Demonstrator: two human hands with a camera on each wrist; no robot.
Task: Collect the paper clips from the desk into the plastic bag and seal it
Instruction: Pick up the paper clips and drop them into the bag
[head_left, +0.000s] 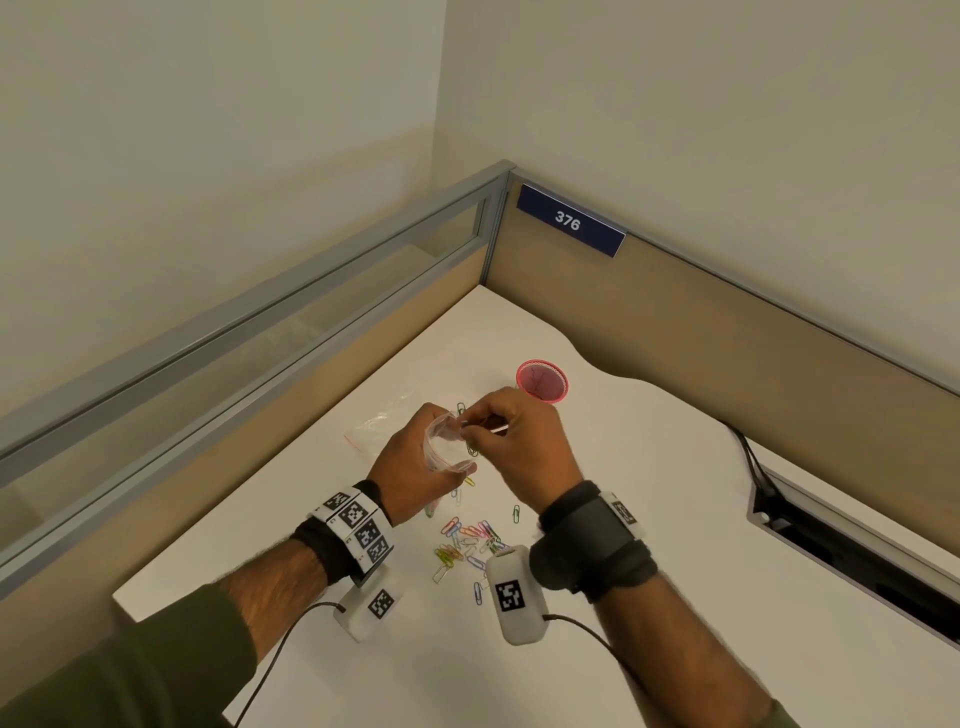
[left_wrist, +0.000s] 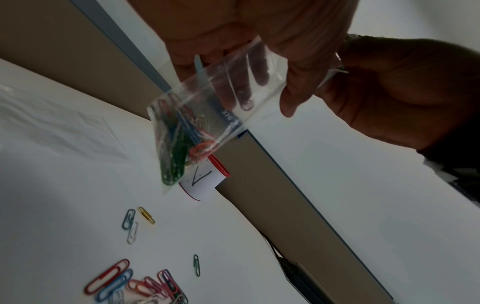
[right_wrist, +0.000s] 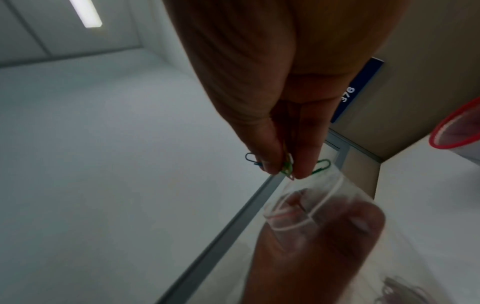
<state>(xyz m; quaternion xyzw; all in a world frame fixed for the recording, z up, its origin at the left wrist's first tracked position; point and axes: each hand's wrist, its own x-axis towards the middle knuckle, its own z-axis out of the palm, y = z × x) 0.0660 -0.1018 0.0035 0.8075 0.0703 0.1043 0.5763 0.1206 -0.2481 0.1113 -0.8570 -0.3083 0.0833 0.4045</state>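
Note:
My left hand (head_left: 415, 462) holds a small clear plastic bag (left_wrist: 215, 115) by its open mouth above the white desk (head_left: 649, 519). Several coloured paper clips (left_wrist: 179, 144) lie bunched in the bag's lower corner. My right hand (head_left: 514, 441) pinches a few green and blue paper clips (right_wrist: 285, 167) in its fingertips, right at the bag's mouth (right_wrist: 298, 205). A loose pile of coloured paper clips (head_left: 467, 548) lies on the desk between my wrists, with some strays (left_wrist: 135, 222) near it.
A red-rimmed cup (head_left: 543, 381) stands behind my hands near the beige partition (head_left: 727, 332). A second clear plastic bag (head_left: 371, 428) lies flat to the left. A cable slot (head_left: 831, 540) opens in the desk at right.

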